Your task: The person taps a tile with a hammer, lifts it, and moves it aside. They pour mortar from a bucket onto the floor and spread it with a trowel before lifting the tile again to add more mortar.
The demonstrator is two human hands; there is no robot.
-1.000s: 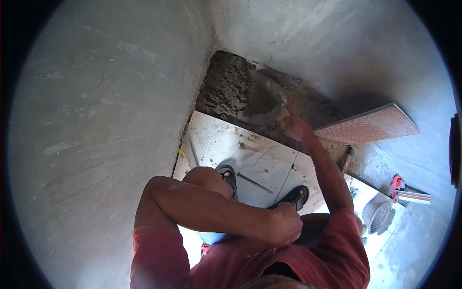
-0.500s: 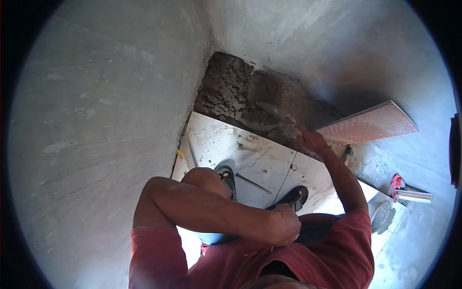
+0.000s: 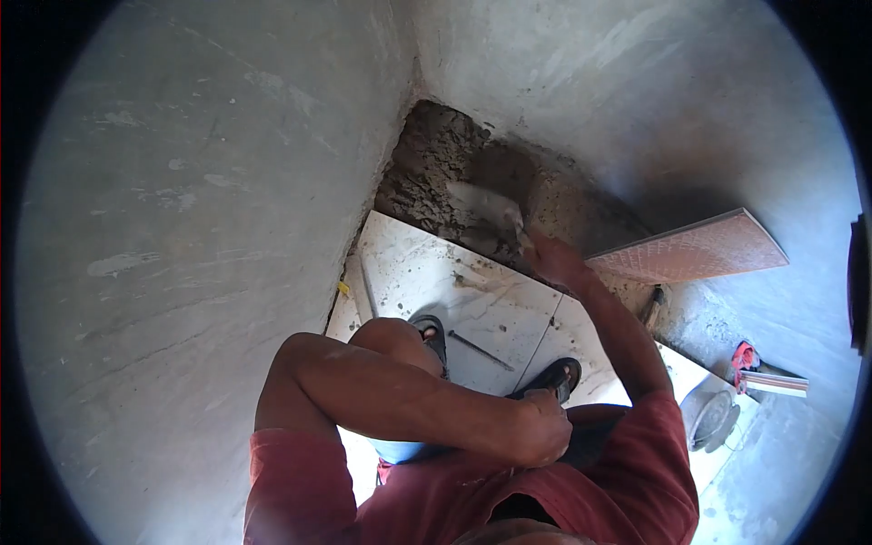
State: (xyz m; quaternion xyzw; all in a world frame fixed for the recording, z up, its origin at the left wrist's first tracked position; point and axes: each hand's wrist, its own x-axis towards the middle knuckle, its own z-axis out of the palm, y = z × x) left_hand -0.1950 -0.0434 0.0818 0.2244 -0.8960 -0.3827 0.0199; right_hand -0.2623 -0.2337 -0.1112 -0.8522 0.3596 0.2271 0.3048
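Two bare grey walls meet in a corner, the left wall [image 3: 200, 209] filling that whole side. At its foot lie one small yellow piece [image 3: 342, 288] and one narrow pale strip [image 3: 360, 289]. Next comes one bed of dark wet mortar [image 3: 436, 145], lumpy toward the corner and smoother on its right. Below it are white floor tiles [image 3: 409, 263], at least two, with one seam visible between them, spattered with crumbs.

Two dark sandals stand on the tiles, the left sandal [image 3: 433, 343] and the right sandal [image 3: 565, 377], with one thin dark rod [image 3: 481, 351] lying between them. One trowel [image 3: 486, 202], its blade blurred, is over the mortar, pointing left; whether it touches cannot be told. The left hand [image 3: 542, 431] is curled closed near the right sandal; whether it grips anything is hidden. The right hand [image 3: 554, 261] is closed around the trowel's handle.

Farther right, one reddish-brown tile [image 3: 695, 250] stands tilted near the right wall [image 3: 636, 82], with one dark-ended handle [image 3: 653, 309] below it. Then come one round container [image 3: 711, 418], one red item [image 3: 744, 357] and, just beside that, some pale striped strips [image 3: 774, 383], too small to count. One dark object [image 3: 858, 286] shows at the far edge.
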